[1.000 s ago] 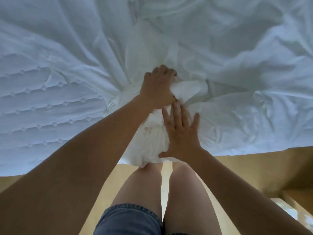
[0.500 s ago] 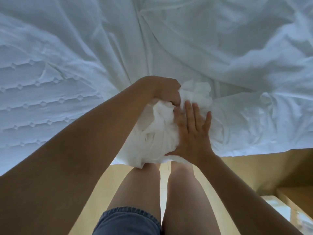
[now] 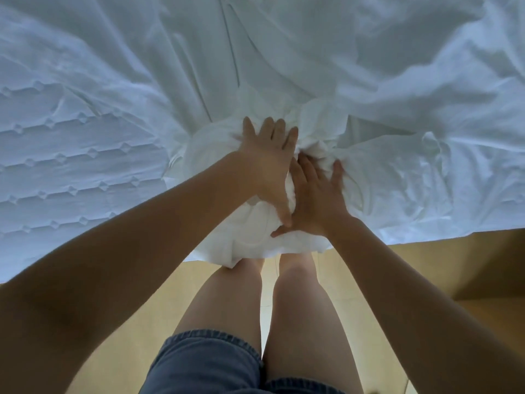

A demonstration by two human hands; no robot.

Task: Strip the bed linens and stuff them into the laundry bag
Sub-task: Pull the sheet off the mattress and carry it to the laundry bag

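Bundle of crumpled white bedsheet, probably soft, light, under flat-spread left hand and right hand; grip bunched folds.

Bare forearms, no sleeves; blue denim shorts with frayed hem; bare legs

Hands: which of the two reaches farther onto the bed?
The left hand, higher on the bunched sheet; the right hand lies nearer the mattress edge.

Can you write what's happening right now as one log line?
left hand presses sheet bundle | right hand presses it too | mattress partly bare | laundry bag unseen
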